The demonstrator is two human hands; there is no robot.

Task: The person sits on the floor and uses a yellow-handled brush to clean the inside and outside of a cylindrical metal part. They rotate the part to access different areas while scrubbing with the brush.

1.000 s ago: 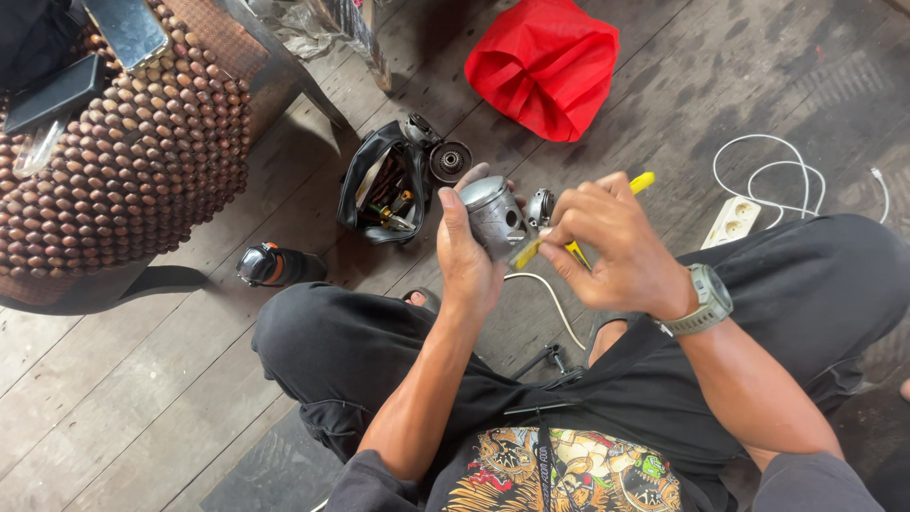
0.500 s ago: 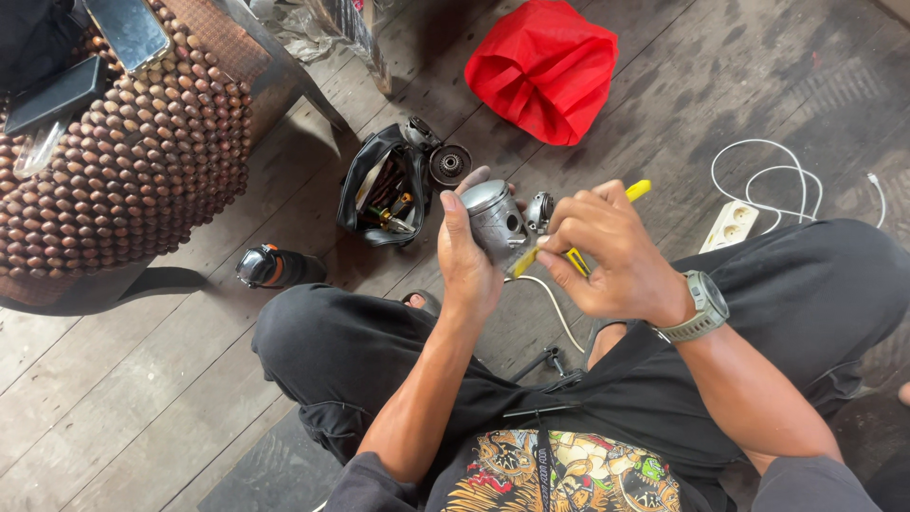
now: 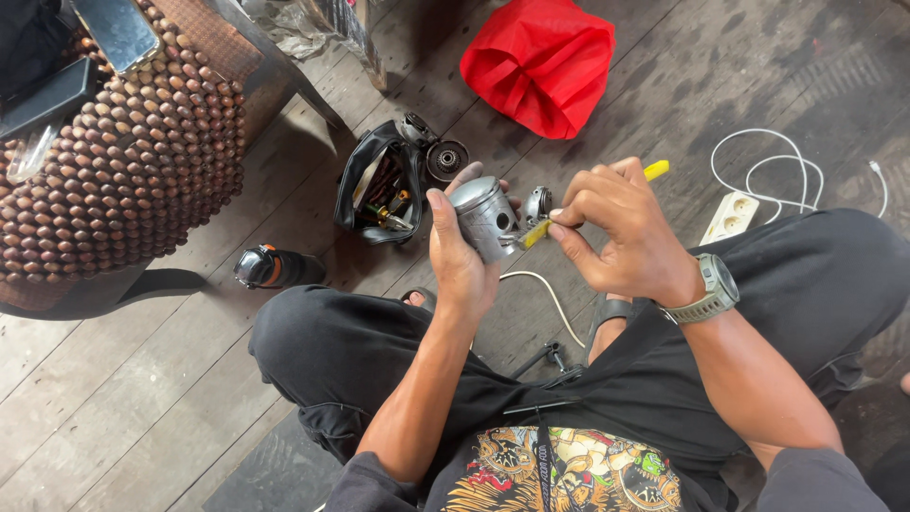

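I sit cross-legged on a wooden plank floor. My left hand grips a grey metal piston, crown up and tilted left. My right hand, with a watch on its wrist, pinches a thin yellow-handled tool. The tool's near end touches the side of the piston by its pin hole. A small round metal part shows just behind the piston; I cannot tell whether it is attached.
An open black tool pouch with a round metal part lies ahead. A red bag lies beyond it, a white power strip with cable at right, a black-and-orange canister at left, and a beaded seat.
My right hand has shifted slightly left and down, bringing the yellow tool closer against the piston. My left hand keeps holding the piston in nearly the same place.
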